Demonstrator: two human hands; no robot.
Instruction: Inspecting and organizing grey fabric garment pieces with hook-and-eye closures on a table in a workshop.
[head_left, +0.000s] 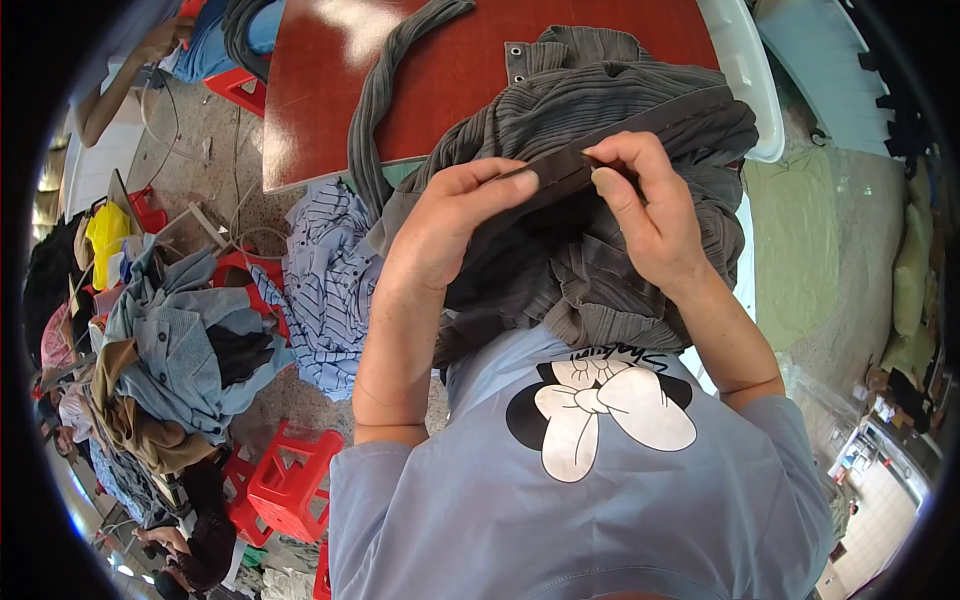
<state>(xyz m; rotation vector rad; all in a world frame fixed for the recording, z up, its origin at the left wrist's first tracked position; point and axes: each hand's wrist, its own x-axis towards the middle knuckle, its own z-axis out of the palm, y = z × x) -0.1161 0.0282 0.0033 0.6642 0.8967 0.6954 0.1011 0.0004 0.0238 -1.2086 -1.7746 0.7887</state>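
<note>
A dark grey ribbed garment (pixel 600 95), like corduroy, lies bunched over the near edge of the table and down into my lap. A smooth, darker band (pixel 640 125) runs along its edge. My left hand (pixel 450 215) grips this band between thumb and fingers. On the other side my right hand (pixel 650 205) pinches the band's edge with thumb and forefinger. Between the hands the band is held up, with dark inner cloth below it. Two metal eyelets show on a flap at the far side. A long ribbed strip (pixel 368 110) trails left across the table.
The table (pixel 310 90) has a glossy red-brown top. A white plastic tub (pixel 762 120) stands at its right. To the left are a blue striped shirt (pixel 330 290), heaped garments (pixel 180 340) and red stools (pixel 295 480). Another person's arm (pixel 120 90) shows at the upper left.
</note>
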